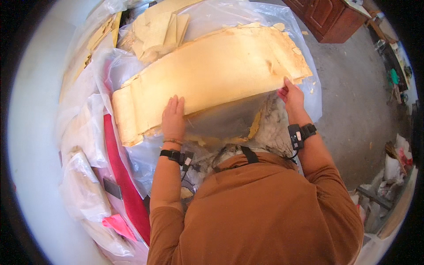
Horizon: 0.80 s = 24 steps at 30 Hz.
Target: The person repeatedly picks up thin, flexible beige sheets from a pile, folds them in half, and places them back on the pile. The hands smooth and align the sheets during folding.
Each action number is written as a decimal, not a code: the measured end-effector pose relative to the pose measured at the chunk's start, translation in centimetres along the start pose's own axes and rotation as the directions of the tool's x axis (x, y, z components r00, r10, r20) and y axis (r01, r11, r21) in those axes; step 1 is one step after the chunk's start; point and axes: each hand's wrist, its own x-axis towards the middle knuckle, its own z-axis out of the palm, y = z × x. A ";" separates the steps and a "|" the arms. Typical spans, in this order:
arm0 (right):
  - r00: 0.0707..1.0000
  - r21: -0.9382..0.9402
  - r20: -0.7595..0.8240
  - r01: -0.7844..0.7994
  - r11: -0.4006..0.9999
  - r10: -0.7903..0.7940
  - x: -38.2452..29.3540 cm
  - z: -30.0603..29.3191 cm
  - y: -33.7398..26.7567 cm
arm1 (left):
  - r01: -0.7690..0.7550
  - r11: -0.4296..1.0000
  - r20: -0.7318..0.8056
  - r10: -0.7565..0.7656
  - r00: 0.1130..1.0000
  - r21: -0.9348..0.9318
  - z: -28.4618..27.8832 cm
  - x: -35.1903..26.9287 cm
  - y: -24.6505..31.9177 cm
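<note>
A long, yellowed paper sheet [212, 69] lies before me, bowed by the lens, with brittle, torn ends and loose flakes at the far right. It seems to be the top of several layers, which show at both ends. My left hand [173, 114] lies flat on its near edge, left of the middle, fingers extended. At the near right corner, my right hand [291, 94] pinches the sheet's edge between thumb and fingers. Below that edge, a dark grey flat surface [225, 117] is exposed, with yellow paper scraps [255, 126] along its side.
Folded paper pieces [162, 31] are piled beyond the sheet. Clear plastic sheeting [309, 102] spreads underneath. To the left are a red strip [122, 165], a pink piece [119, 225] and plastic-wrapped bundles [84, 185]. A brown wooden cabinet [334, 20] stands on the concrete floor [344, 99].
</note>
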 end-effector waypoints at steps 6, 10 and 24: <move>0.996 0.046 0.045 0.076 0.996 -0.078 1.1 -1.2 -1.2 | 0.052 0.983 0.084 -0.038 0.996 -0.175 -0.8 0.4 -1.4; 0.992 -0.031 0.006 0.130 0.991 -0.130 3.3 -3.0 -1.2 | 0.022 0.971 0.086 -0.002 0.996 -0.237 -1.1 1.4 -1.7; 0.304 -0.244 0.921 0.938 0.248 -0.243 -7.5 12.3 4.0 | 0.194 0.979 -0.253 -0.206 0.945 -0.070 -3.3 -6.3 -1.2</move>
